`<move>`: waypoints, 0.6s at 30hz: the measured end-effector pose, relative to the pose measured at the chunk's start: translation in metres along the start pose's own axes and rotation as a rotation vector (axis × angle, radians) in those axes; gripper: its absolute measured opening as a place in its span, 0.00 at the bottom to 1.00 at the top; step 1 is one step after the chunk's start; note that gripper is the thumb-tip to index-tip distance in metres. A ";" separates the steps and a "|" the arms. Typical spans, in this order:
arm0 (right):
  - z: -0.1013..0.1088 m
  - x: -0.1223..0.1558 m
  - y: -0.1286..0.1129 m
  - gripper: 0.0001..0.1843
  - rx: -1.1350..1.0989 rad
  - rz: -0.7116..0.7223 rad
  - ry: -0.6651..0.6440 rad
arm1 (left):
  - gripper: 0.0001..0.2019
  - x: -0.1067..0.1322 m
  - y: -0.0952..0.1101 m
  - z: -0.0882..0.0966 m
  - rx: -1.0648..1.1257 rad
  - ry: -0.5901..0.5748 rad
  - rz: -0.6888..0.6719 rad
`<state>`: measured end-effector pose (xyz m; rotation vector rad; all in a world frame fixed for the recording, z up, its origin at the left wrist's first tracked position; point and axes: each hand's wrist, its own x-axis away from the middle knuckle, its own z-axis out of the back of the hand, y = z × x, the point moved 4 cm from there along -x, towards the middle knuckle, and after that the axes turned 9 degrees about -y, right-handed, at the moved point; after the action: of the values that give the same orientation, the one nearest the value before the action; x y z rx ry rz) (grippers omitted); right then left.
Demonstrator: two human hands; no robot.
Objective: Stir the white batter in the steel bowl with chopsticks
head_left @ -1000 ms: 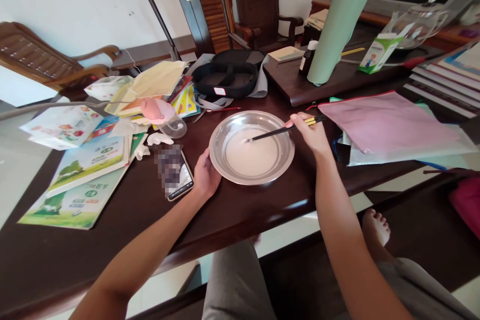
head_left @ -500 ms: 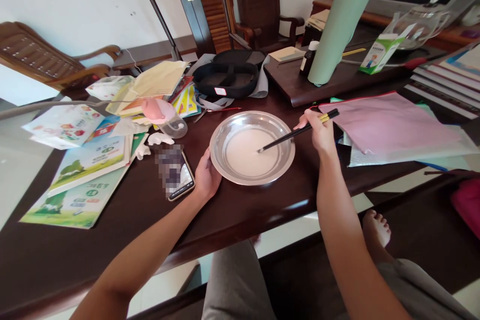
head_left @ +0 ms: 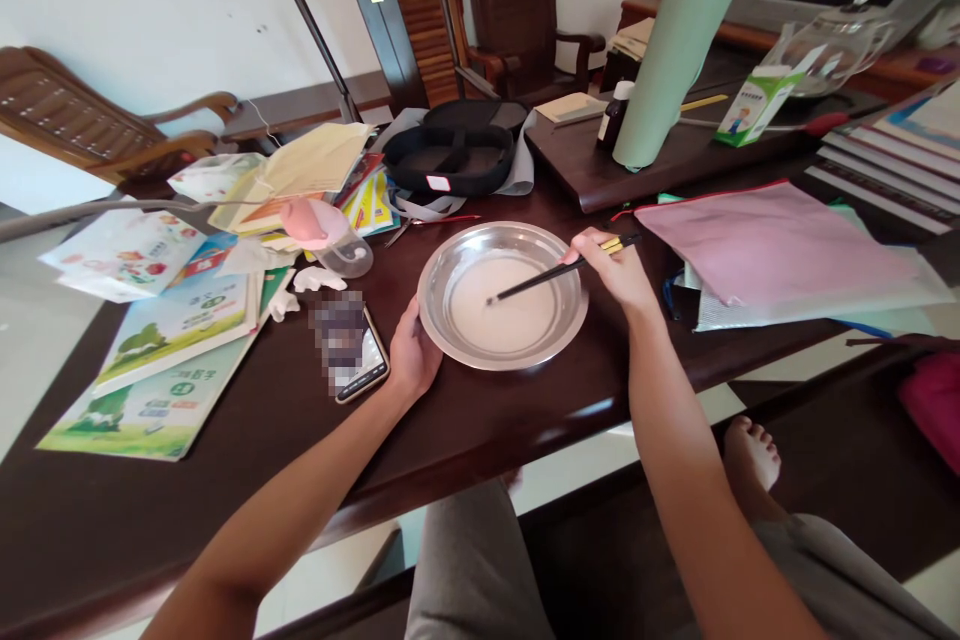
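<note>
A round steel basin [head_left: 551, 345] stands on the dark table, with a milky white liquid [head_left: 517, 320] in its bottom. My left hand [head_left: 415, 352] grips the basin's left rim, the thumb along its outer edge and the other fingers hidden beneath. In my right hand [head_left: 611, 268], over the right rim, is a pair of black chopsticks [head_left: 536, 281] with gold bands near the top. They slant down to the left, and their tips touch the liquid left of its middle. Close by my left hand lies a phone [head_left: 367, 365], its screen partly blurred.
Workbooks [head_left: 180, 330], crumpled tissues [head_left: 319, 279] and a tissue box [head_left: 124, 255] lie to the left. Behind the basin is an open black case [head_left: 450, 160]. A green thermos [head_left: 671, 70] stands at the back right, near a pink zip folder [head_left: 795, 240].
My right hand has moved left, closer to the basin, and the chopstick tips have swept left through the liquid. My left hand keeps its place on the rim.
</note>
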<state>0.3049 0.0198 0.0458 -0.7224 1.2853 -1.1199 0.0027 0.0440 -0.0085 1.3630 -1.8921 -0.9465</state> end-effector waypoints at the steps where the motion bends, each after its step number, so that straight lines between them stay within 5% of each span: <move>1: 0.001 0.000 0.000 0.27 0.014 0.003 0.019 | 0.14 0.000 0.000 0.000 0.000 0.001 0.002; 5: 0.011 0.002 0.001 0.29 -0.038 0.003 0.201 | 0.13 0.000 0.000 0.000 0.003 0.007 0.017; 11: -0.001 0.000 -0.003 0.28 -0.023 -0.022 -0.004 | 0.13 -0.001 0.000 0.001 -0.007 0.015 0.011; 16: 0.013 0.001 0.003 0.29 -0.039 -0.028 0.213 | 0.14 -0.001 0.000 0.001 -0.001 0.021 0.020; 18: 0.011 0.002 0.003 0.29 -0.066 -0.038 0.171 | 0.14 -0.001 0.000 0.001 -0.001 0.019 0.023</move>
<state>0.3157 0.0175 0.0445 -0.7139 1.4637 -1.1947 0.0027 0.0450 -0.0091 1.3424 -1.8886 -0.9200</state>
